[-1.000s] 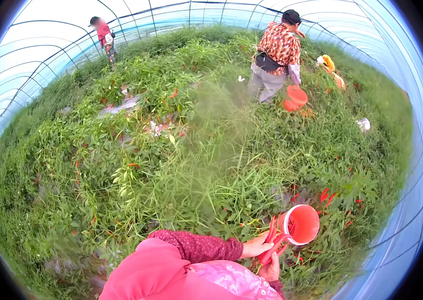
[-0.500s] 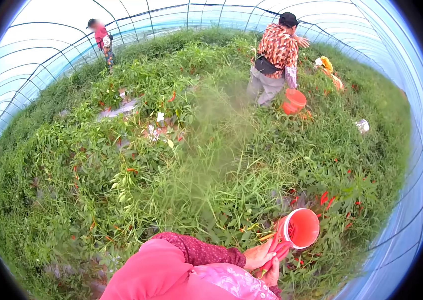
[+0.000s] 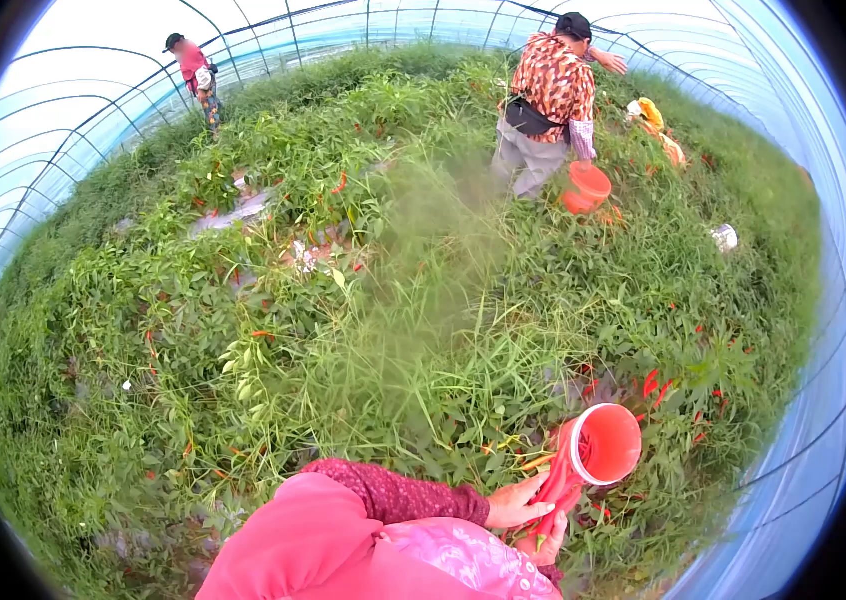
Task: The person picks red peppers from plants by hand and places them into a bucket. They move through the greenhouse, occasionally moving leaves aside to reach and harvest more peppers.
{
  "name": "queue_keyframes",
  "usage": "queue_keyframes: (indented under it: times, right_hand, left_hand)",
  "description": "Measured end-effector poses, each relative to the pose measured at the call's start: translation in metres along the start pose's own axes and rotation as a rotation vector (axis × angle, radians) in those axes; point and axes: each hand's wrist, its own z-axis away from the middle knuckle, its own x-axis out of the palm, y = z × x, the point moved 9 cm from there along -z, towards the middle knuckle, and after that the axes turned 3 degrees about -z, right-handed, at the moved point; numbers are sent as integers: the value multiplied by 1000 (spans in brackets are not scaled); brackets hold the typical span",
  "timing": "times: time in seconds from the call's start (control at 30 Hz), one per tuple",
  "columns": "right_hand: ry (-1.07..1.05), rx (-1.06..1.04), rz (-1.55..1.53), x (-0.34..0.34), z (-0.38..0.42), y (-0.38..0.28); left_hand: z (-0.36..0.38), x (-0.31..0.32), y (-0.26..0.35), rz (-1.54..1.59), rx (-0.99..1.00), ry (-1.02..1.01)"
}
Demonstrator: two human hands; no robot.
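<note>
A bunch of long red chili peppers [image 3: 555, 497] lies between my two hands, pointing up beside the bucket. My left hand [image 3: 517, 504] is against the bunch from the left, its fingers laid along the peppers. Below it, my right hand [image 3: 545, 542] is wrapped round the lower, stem end, where a green stem shows. Just beyond the fingers a red bucket [image 3: 563, 450] with a white rim tilts among the plants, its mouth facing right. Red peppers show inside it. A few yellowish-orange peppers [image 3: 537, 463] are by the bucket's left side.
Pepper plants and tall grass [image 3: 413, 370] surround me, with red peppers [image 3: 655, 385] on the right. Farther off, a person [image 3: 550, 95] bends near another red bucket [image 3: 588, 185]. A second person [image 3: 197, 75] stands far left. A whitish container [image 3: 724, 237] sits right; plastic sheeting [image 3: 803, 480] walls that side.
The view has shifted slightly, and the bunch in my hands sits a little higher against the bucket. The nearer person's raised hand has moved slightly outward.
</note>
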Motion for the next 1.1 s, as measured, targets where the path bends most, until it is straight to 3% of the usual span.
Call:
queue_keyframes:
  times: [0.1, 0.2, 0.37, 0.4, 0.47, 0.5, 0.53, 0.57, 0.63, 0.7, 0.73, 0.93, 1.03, 1.1]
  right_hand:
    - [-7, 14, -39, 4, 1, 2]
    - [0, 9, -56, 9, 3, 2]
    - [11, 95, -9, -21, -1, 13]
    - [68, 2, 3, -1, 1, 7]
    - [49, 8, -20, -4, 1, 5]
    - [32, -30, -6, 5, 3, -1]
    - [41, 25, -207, 6, 5, 4]
    - [63, 18, -210, 15, 10, 2]
    - [46, 82, -212, 0, 9, 10]
    - [33, 83, -185, 12, 12, 6]
    - [69, 78, -198, 9, 12, 8]
    - [133, 91, -322, -19, 10, 26]
    - [219, 45, -362, -22, 10, 4]
    - [214, -13, -366, -33, -2, -23]
  left_hand:
    - [1, 2, -5, 32, -37, -36]
    - [4, -3, 8, -34, 68, 22]
    - [6, -3, -2, 38, -34, 29]
    - [5, -9, 8, 34, 96, 129]
    - [6, -3, -2, 76, -39, 23]
    - [5, -9, 9, 13, 165, 151]
    - [4, -5, -4, -42, 160, 134]
    - [11, -1, 9, 278, -220, -97]
    - [7, -1, 5, 248, -37, -11]
    - [9, 7, -14, 365, -210, -55]
    - [5, 7, -35, 163, -90, -47]
    - [12, 16, -51, 277, -332, -106]
    - [18, 9, -45, 260, -440, -127]
    - [18, -2, -56, 231, -393, -69]
